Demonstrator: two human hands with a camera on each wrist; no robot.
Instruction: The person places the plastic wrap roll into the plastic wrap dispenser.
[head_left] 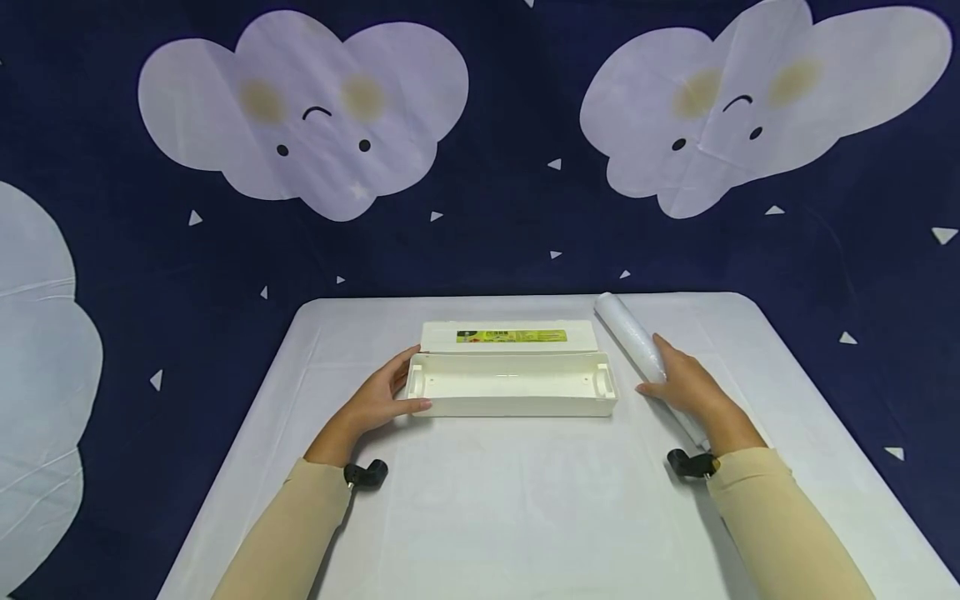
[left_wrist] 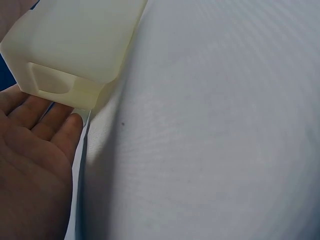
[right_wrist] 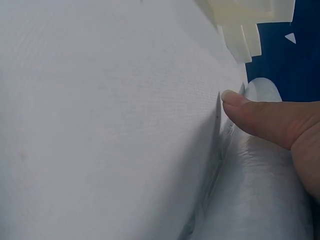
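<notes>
On the table a white open plastic box lies lengthwise, its lid folded back and bearing a yellow-green label. My left hand holds the box's left end, thumb at the front corner and fingers toward the back. In the left wrist view the fingers reach behind the box end, tips partly hidden. To the right, a long roll of clear plastic wrap lies at a slant. My right hand grips it, thumb across it; the other fingers are hidden in the right wrist view.
A white cloth covers the table. Behind hangs a dark blue curtain with cloud prints. A black wrist camera sits on the left wrist, another camera on the right, near the roll's lower end.
</notes>
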